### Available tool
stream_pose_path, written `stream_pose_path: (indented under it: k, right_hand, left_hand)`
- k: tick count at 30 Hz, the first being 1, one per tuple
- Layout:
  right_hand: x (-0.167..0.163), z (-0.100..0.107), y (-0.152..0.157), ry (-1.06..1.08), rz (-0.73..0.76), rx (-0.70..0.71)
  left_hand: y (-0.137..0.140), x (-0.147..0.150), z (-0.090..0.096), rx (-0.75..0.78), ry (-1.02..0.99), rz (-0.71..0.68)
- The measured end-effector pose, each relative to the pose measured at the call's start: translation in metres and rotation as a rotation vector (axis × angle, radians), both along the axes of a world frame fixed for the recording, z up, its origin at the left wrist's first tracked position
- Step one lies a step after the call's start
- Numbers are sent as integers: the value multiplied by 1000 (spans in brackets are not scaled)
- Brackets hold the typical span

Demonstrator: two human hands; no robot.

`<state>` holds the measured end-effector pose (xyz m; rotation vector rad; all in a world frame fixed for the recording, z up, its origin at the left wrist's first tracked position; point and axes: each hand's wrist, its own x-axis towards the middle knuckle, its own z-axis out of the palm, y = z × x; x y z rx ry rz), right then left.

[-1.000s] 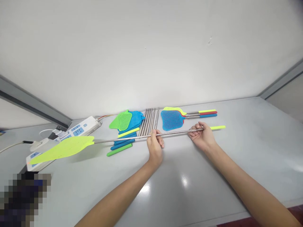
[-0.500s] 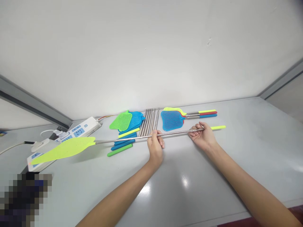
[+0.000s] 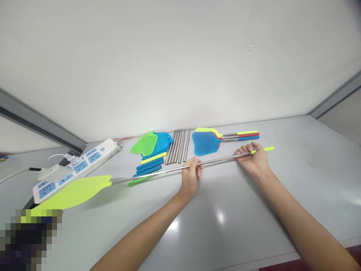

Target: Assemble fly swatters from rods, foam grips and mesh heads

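Note:
A yellow-green fly swatter (image 3: 80,192) with a long, extended metal rod stretches across the table, tilted down to the left. My left hand (image 3: 191,177) is closed around the middle of its rod. My right hand (image 3: 254,160) grips it where the rod meets the yellow-green handle. Behind my hands lie several metal rods (image 3: 178,146) side by side. Left of them rest a green swatter head (image 3: 145,145), blue swatter heads (image 3: 163,142) and several loose handles (image 3: 150,165) in yellow, blue and green. The swatter's rod passes over the green handle.
Assembled fly swatters with blue, red and yellow parts (image 3: 207,143) lie near the wall. A white power strip (image 3: 84,165) with plugs and cables stands at the left on the grey table (image 3: 225,241). A pixelated dark patch covers the lower left corner.
Both hands have shifted right with the fly swatter. Its head has dipped toward the lower left, while the handle end has risen slightly. The things lying on the table have stayed put.

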<state>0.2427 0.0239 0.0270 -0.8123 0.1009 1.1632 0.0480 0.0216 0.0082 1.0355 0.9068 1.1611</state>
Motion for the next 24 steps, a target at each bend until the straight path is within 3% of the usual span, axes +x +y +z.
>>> stream_pose_path:
  k: [9, 24]
  right_hand:
    - [-7, -5, -1, -25, 53, -35]
    - [-14, -8, -4, -76, 73, -12]
  left_hand:
    - [-1, -2, -3, 8, 273, -277]
    - [0, -4, -6, 18, 220, -245]
